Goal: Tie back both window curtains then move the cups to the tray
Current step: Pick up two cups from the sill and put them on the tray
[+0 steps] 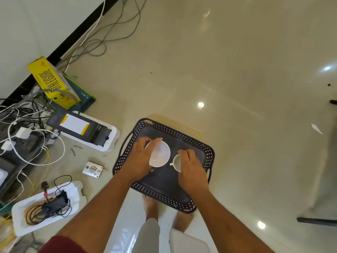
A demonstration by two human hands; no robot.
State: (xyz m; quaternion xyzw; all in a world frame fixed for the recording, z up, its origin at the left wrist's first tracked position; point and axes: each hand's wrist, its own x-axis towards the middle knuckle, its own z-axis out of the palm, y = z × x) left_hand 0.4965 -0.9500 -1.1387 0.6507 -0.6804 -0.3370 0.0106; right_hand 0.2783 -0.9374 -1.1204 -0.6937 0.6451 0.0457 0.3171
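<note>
— Looking down from your head camera, where are the cups?

— Both are over the dark tray [184, 136], the one with the patterned perforated rim and side handles. Your left hand [141, 157] is wrapped around the large white cup [160, 154] from its left side, thumb at the far edge, fingers curled under the near edge. That cup is tipped so its open mouth faces up toward you. Your right hand [191, 167] is closed over the small white cup [176, 162], fingers gripping its right rim; the handle points left, toward the large cup.

— Are the cups resting on the tray?

— The small cup appears to sit on the tray floor, though your hand hides its base, so contact cannot be confirmed. The large cup looks raised and tilted in your grasp. The two cups lie just beside each other near the tray's middle.

— What surrounds the tray?

— It sits above a glossy tiled floor [237, 70]. To your left lie tangled cables [36, 136], a yellow box [52, 83] and white foam packing [45, 207].
</note>
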